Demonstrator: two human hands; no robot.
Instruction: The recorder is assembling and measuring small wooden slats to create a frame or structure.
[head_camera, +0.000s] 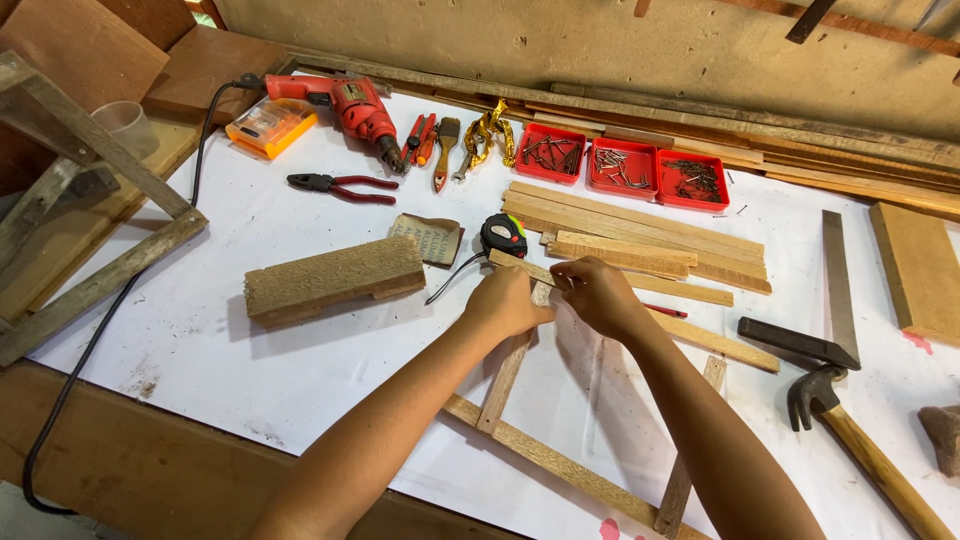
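Observation:
My left hand (507, 301) and my right hand (597, 293) meet at the top corner of a frame of thin wooden slats (560, 465) lying on the white-covered bench. Both pinch the joint where an upright slat (505, 375) meets a long cross slat (705, 338). A second upright slat (690, 460) stands to the right. Just beyond my hands lies a black and green tape measure (503, 234) and a stack of loose slats (640, 235).
A rough wooden block (333, 279), folded sandpaper (430, 238), red pliers (342, 186), a red drill (350, 102), three red trays of nails (620, 166), a try square (825, 320) and a hammer (850, 430) lie around. A wooden frame (70, 200) leans at left.

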